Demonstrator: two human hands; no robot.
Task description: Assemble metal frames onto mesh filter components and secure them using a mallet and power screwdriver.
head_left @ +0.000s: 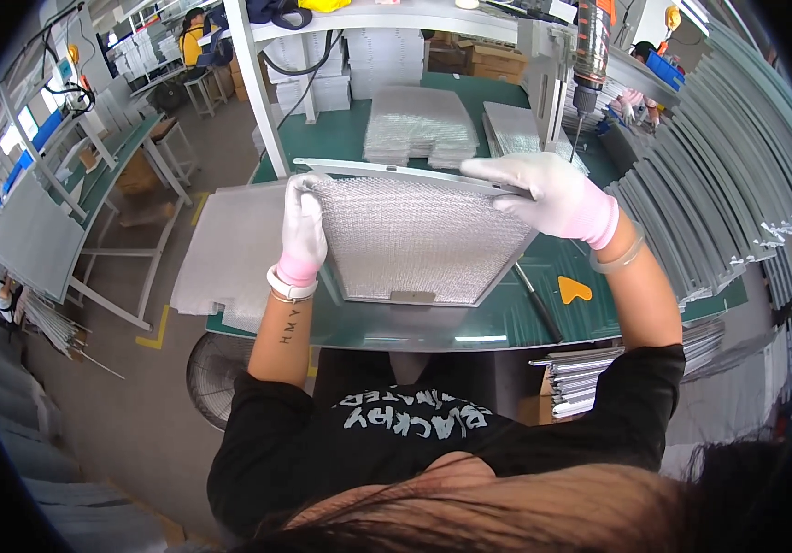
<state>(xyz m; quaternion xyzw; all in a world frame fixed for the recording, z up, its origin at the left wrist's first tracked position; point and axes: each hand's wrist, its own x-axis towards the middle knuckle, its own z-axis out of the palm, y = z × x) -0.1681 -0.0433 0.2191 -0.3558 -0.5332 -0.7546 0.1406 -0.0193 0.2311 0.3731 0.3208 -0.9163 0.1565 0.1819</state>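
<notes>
A silvery mesh filter panel (428, 240) with a metal frame stands tilted over the green worktable (368, 327). Along its upper edge runs a pale metal frame strip (396, 172); I cannot tell how firmly it sits on the mesh. My left hand (303, 226), in a white glove with a pink cuff, is closed around the panel's upper left corner. At the upper right corner my gloved right hand (557, 198) grips the strip, fingers along the top and thumb below. Right of the panel lie a dark-handled tool (539, 304) with a metal shaft and an orange-yellow flat piece (574, 290).
A power screwdriver (591, 55) hangs at the upper right. Mesh sheets (419, 124) are stacked behind the panel, and more sheets (230, 240) lie left. Curved rows of frames (718, 157) stand right. Metal strips (580, 378) lie below the table edge. Other people work farther off.
</notes>
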